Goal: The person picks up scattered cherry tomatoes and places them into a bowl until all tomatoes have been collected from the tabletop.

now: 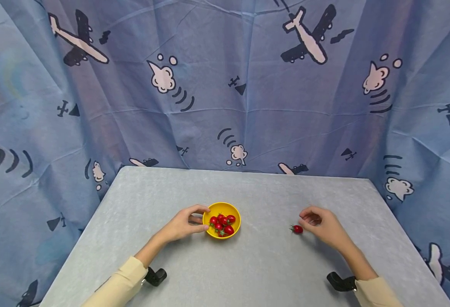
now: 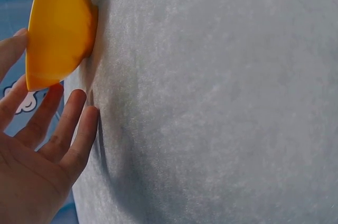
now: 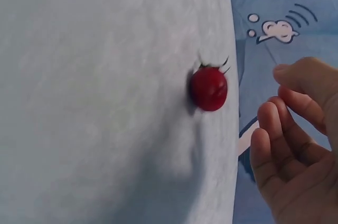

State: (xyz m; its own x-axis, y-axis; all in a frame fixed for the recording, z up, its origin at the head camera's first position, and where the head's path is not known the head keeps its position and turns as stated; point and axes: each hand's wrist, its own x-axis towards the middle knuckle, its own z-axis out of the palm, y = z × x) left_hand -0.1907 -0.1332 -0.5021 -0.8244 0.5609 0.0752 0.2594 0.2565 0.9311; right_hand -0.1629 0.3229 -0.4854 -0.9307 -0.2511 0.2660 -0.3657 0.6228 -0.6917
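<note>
A small yellow bowl (image 1: 222, 206) stands on the table, with several red cherry tomatoes (image 1: 228, 230) with green stems inside it. My left hand (image 1: 184, 222) holds the bowl at its left side, thumb and index fingertip on the rim. In the left wrist view the other fingers (image 2: 68, 123) spread below the yellow bowl (image 2: 60, 28), fairly straight. Toward the right, one cherry tomato (image 1: 297, 229) lies alone on the table. Beside and above it is my right hand (image 1: 322, 224), fingers loosely bent, thumb near the index finger, holding nothing. The right wrist view shows this tomato (image 3: 209, 89) apart from the fingertips.
The light grey table (image 1: 259, 273) has its far edge near a blue curtain (image 1: 209, 98) printed with planes and clouds. Black wrist cameras (image 1: 155, 277) are worn on both wrists, by the cream sleeves (image 1: 119, 283).
</note>
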